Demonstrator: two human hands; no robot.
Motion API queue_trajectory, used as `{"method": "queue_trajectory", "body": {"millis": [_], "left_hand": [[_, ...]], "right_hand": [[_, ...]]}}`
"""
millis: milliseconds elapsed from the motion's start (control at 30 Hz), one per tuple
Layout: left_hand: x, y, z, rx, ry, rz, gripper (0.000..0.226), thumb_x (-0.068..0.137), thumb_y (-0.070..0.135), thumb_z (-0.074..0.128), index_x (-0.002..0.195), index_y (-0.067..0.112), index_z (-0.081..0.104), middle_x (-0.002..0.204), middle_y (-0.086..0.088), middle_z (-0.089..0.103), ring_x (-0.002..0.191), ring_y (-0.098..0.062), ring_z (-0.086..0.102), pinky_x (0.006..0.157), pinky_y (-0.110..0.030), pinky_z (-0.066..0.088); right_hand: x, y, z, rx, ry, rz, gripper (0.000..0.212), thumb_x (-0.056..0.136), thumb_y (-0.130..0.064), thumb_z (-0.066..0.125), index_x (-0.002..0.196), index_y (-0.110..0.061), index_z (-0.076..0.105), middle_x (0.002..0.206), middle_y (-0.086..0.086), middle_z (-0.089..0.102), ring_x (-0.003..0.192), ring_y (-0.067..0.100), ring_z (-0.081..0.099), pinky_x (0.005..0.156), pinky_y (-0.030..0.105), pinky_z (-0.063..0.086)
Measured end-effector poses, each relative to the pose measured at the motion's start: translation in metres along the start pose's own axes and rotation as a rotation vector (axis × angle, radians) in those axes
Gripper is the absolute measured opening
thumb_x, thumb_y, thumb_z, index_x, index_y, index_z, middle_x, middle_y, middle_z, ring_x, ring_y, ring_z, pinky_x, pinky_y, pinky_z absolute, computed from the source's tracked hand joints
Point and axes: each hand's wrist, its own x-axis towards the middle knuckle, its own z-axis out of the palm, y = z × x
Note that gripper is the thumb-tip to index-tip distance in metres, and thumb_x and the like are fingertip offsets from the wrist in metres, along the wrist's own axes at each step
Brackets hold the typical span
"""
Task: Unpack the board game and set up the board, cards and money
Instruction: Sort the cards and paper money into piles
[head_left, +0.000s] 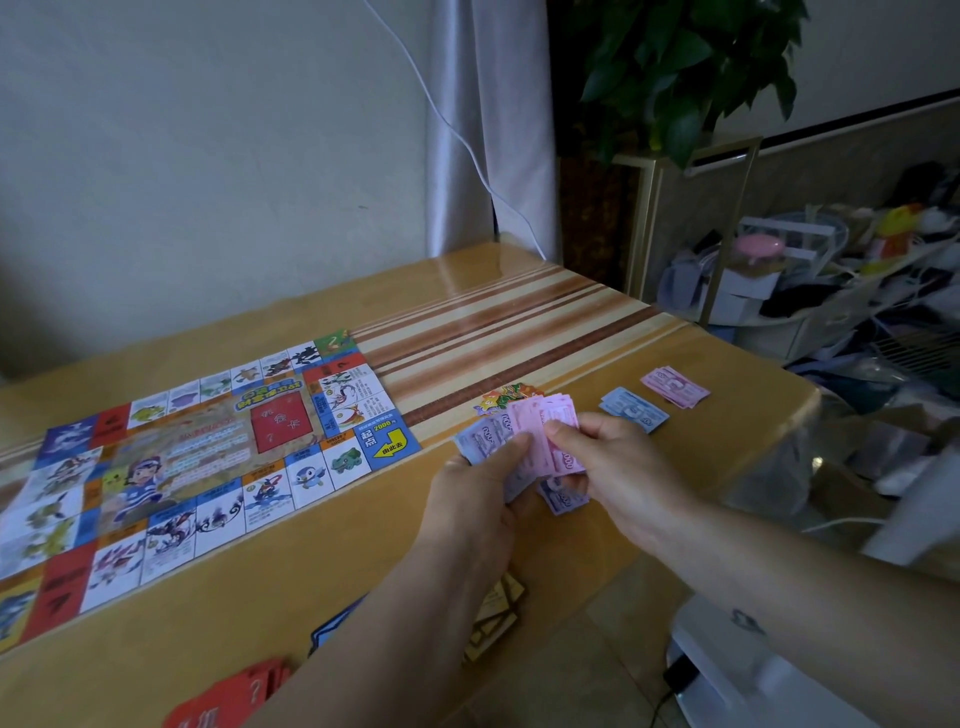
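Head view: paper money (543, 441) is being held over the table (311, 571), both grips clamped on it, left hand (478, 488) at 7 o'clock, right hand (615, 462) at 4 o'clock. The board (208, 457) is lying unfolded at 9 o'clock; blue notes (635, 410) and pink notes (675, 387) are lying at 2 o'clock.

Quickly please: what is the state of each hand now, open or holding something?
Left hand: grips the play money, thumb on top.
Right hand: pinches the same play money from the other side.
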Motion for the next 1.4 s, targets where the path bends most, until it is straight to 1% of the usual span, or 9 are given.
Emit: {"method": "queue_trajectory", "body": {"millis": [167,400,733,800,900,1000,1100,1200,1400], "left_hand": [[0.004,0.005,0.001,-0.141,0.049,-0.082,0.004,0.089,0.002,0.057,0.090,0.002,0.062,0.067,-0.011,0.070,0.055,-0.016,0.068,0.045,-0.025,0.055],[0.008,0.010,-0.002,-0.205,0.055,-0.143,0.009,0.086,0.007,0.063,0.091,-0.001,0.061,0.093,-0.017,0.068,0.087,-0.025,0.065,0.061,-0.038,0.058],[0.005,0.011,-0.001,-0.204,-0.025,-0.183,0.019,0.091,0.007,0.056,0.109,-0.002,0.058,0.110,-0.022,0.065,0.100,-0.030,0.064,0.067,-0.041,0.058],[0.005,0.012,-0.002,-0.215,-0.057,-0.183,0.022,0.093,0.004,0.050,0.113,-0.002,0.055,0.112,-0.022,0.065,0.100,-0.031,0.063,0.068,-0.041,0.057],[0.007,0.011,-0.004,-0.204,-0.100,-0.185,0.023,0.094,0.000,0.043,0.113,-0.003,0.054,0.115,-0.023,0.063,0.102,-0.033,0.062,0.070,-0.042,0.056],[0.008,0.007,-0.007,-0.172,-0.124,-0.182,0.021,0.096,-0.002,0.038,0.110,-0.003,0.053,0.114,-0.024,0.062,0.101,-0.035,0.062,0.070,-0.040,0.056],[0.011,0.003,-0.010,-0.107,-0.147,-0.154,0.021,0.096,-0.004,0.037,0.108,-0.003,0.054,0.107,-0.022,0.065,0.095,-0.033,0.064,0.071,-0.037,0.057],[0.012,0.002,-0.012,-0.033,-0.171,-0.120,0.021,0.096,-0.004,0.041,0.108,-0.002,0.058,0.096,-0.019,0.070,0.086,-0.028,0.069,0.069,-0.033,0.059],[0.007,0.004,-0.016,0.100,-0.209,-0.054,0.018,0.092,-0.002,0.050,0.105,0.002,0.062,0.090,-0.012,0.073,0.077,-0.017,0.072,0.059,-0.022,0.058]], "right_hand": [[0.018,-0.012,-0.019,-0.116,0.124,-0.078,0.020,0.097,-0.019,0.052,0.083,-0.023,0.066,0.091,0.013,0.069,0.082,0.019,0.061,0.077,0.039,0.051],[0.076,-0.015,-0.096,-0.678,0.392,-0.194,0.023,0.096,-0.013,0.047,0.107,-0.002,0.064,0.100,0.016,0.065,0.082,0.022,0.053,0.056,0.024,0.033],[0.092,0.010,-0.115,-1.219,0.428,-0.102,0.030,0.096,-0.025,0.050,0.120,-0.011,0.062,0.116,0.016,0.062,0.105,0.032,0.054,0.074,0.031,0.035],[0.093,0.011,-0.117,-1.281,0.450,-0.066,0.037,0.095,-0.031,0.053,0.127,-0.016,0.058,0.126,0.016,0.057,0.116,0.035,0.047,0.089,0.038,0.039],[0.089,0.007,-0.115,-1.249,0.514,-0.095,0.042,0.093,-0.035,0.055,0.132,-0.018,0.054,0.132,0.016,0.050,0.121,0.037,0.042,0.098,0.043,0.036],[0.077,-0.005,-0.097,-1.004,0.511,-0.308,0.034,0.094,-0.032,0.055,0.123,-0.015,0.060,0.119,0.011,0.059,0.108,0.027,0.052,0.085,0.033,0.041],[0.049,-0.026,-0.063,-0.645,0.177,-0.316,0.026,0.094,-0.033,0.053,0.107,-0.015,0.065,0.097,-0.005,0.065,0.089,0.011,0.059,0.067,0.015,0.039],[0.025,-0.036,-0.035,-0.588,-0.119,-0.166,0.027,0.085,-0.047,0.061,0.096,-0.023,0.066,0.088,-0.009,0.068,0.081,0.003,0.061,0.070,0.018,0.045],[0.016,-0.030,-0.017,-0.419,-0.268,-0.107,0.023,0.080,-0.035,0.073,0.085,-0.012,0.070,0.089,0.011,0.072,0.073,0.010,0.062,0.072,0.026,0.045]]}}
